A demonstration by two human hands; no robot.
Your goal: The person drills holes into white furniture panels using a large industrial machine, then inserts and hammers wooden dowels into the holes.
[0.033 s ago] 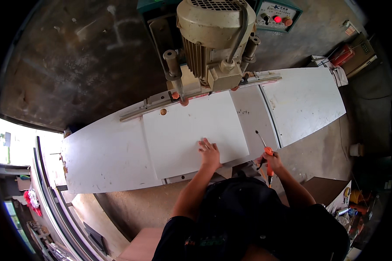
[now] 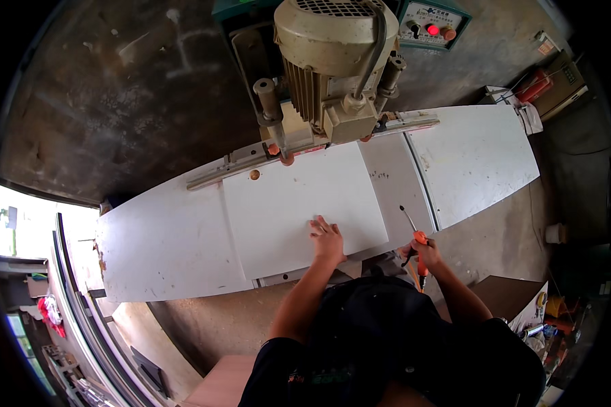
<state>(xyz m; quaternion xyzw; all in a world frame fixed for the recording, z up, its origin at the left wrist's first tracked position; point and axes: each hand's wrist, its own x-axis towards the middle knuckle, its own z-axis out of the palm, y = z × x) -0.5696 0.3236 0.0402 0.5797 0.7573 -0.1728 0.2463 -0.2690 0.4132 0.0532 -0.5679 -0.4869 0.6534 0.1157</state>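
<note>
A white rectangular panel (image 2: pixel 299 203) lies flat on the machine's long white table, its far edge under the motor head. My left hand (image 2: pixel 327 242) rests on the panel's near part, fingers spread and nothing in them. At the right, my right hand (image 2: pixel 426 254) is closed around an orange air blow gun (image 2: pixel 420 237) with a black lever. Its thin metal nozzle points up and to the left, over the table beside the panel's right edge. Near the panel's far left corner shows a round, brownish hole (image 2: pixel 254 174).
A beige motor (image 2: pixel 339 41) on a drilling machine overhangs the far edge, above a metal fence rail (image 2: pixel 214 180). A control box (image 2: pixel 433 26) with a lit red button is on the right. The white table (image 2: pixel 163 237) extends both ways. Cardboard (image 2: pixel 220 383) lies below left.
The blow gun in my right hand has shifted very slightly to the right and nearer to me. My left hand and the panel stay where they were.
</note>
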